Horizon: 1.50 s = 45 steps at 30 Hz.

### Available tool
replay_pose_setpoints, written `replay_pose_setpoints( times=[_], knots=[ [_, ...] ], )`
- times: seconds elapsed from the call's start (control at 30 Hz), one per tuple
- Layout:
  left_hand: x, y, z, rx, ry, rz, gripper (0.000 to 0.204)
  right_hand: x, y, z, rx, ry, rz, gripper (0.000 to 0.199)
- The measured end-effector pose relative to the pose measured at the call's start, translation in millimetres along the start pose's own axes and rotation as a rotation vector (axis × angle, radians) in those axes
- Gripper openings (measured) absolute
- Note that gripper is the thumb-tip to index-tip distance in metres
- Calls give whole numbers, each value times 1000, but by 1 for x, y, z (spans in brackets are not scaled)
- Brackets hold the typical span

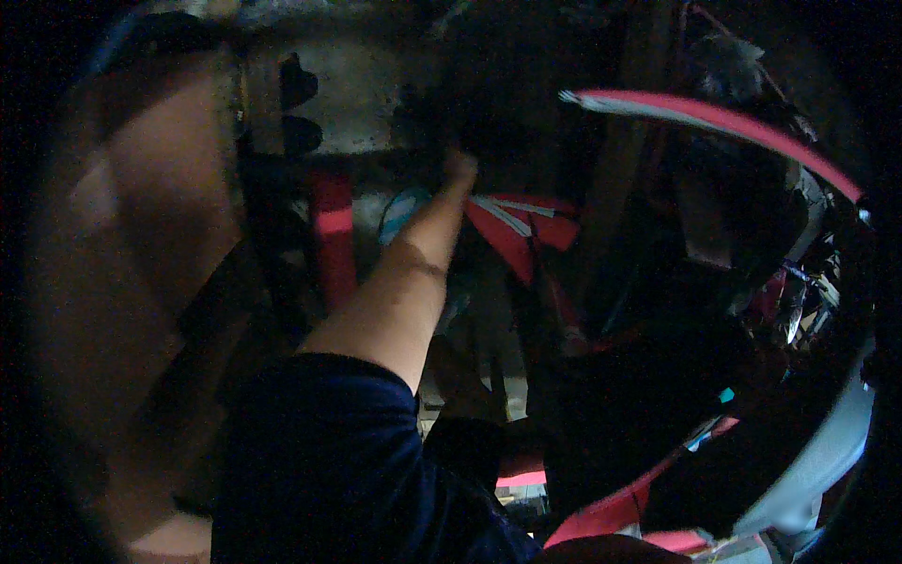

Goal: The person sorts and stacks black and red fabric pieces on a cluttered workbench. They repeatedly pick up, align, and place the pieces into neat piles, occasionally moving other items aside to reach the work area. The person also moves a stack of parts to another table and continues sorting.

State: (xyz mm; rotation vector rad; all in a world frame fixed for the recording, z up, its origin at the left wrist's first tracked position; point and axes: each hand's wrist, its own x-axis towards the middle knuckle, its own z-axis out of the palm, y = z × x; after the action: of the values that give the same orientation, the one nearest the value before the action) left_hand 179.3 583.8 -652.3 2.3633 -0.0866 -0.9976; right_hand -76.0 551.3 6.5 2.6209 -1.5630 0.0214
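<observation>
My left arm, in a short dark blue sleeve, stretches from the lower edge up to the middle of the view. At its end my left hand (461,167) reaches into deep shadow. Its fingers are lost in the dark, so whether it holds anything cannot be seen. Close to the wrist lies a red piece with white stripes (521,230), perhaps cloth. A light blue rounded thing (402,212) shows just left of the forearm. Further left stands an upright red strip (334,230). No right hand can be made out.
A broad brown surface (160,188) fills the left side. Beyond the hand is a dull grey panel (357,94) with dark shapes. A curved red and white band (705,115) crosses the upper right. Cluttered items (803,291) and a pale curved edge (817,470) line the right.
</observation>
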Motion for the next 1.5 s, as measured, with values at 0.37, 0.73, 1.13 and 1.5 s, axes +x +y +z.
replay_pose_setpoints(
  times=[0.37, 0.73, 1.13, 1.5],
  knots=[
    [-164, 104, -159, -450, -67, -198, 63, -13, -18, -15, 90, 15, -64, 71],
    [-243, 162, -303, -119, -71, -125, 64, 0, -34, -13, 28, 135, -87, 58],
    [-310, 306, -385, -1053, -300, -259, 53, -2, -37, -30, 178, 83, 19, 63],
    [-479, 484, -500, -1338, -501, 803, 65, -7, -34, -36, 240, 79, 1, 65]
  ],
)
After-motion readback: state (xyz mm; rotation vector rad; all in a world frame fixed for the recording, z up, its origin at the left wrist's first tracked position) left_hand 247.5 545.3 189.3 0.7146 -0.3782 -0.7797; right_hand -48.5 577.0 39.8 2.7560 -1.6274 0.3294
